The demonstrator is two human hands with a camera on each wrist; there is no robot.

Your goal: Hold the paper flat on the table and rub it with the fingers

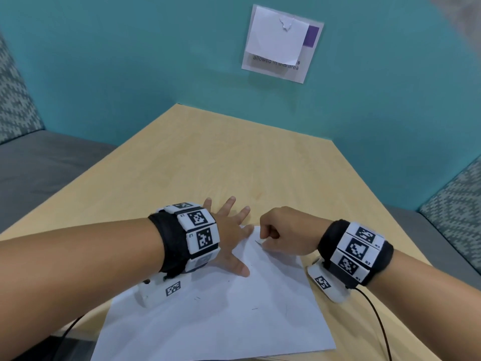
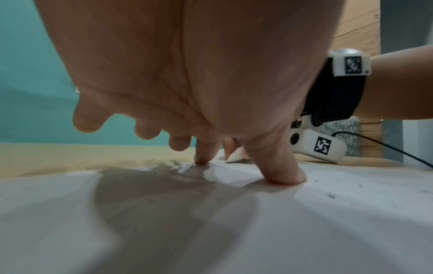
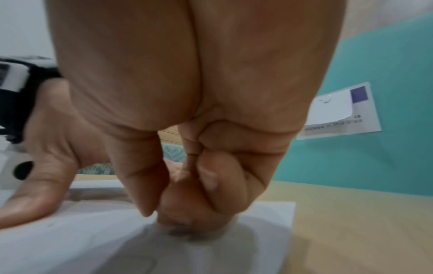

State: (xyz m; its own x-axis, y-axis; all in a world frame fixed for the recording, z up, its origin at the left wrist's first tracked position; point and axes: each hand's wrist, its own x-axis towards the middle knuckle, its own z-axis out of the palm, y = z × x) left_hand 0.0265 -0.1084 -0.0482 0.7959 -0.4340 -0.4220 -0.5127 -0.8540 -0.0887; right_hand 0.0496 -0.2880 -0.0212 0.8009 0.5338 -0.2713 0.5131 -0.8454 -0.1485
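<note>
The left hand [image 1: 229, 238] lies flat, fingers spread, pinning the paper [image 1: 221, 316]. At its 3 o'clock, the curled right hand [image 1: 283, 230] seemingly pinches the top edge; a hard pull could tear the paper.

A wooden table [image 1: 208, 157] with a light yellow-brown top carries everything. Its far edge meets a blue-green wall. One white sheet of paper [image 1: 234, 321] lies flat on the near part of the table, turned a little, so its corners do not line up with the table's edges. The paper has a few small dark marks on it. Its near edge reaches the near side of the table. The left hand [image 1: 229, 238] presses its spread fingers on the paper's far corner, and the right hand [image 1: 283, 233] rests curled on the paper beside it.
</note>
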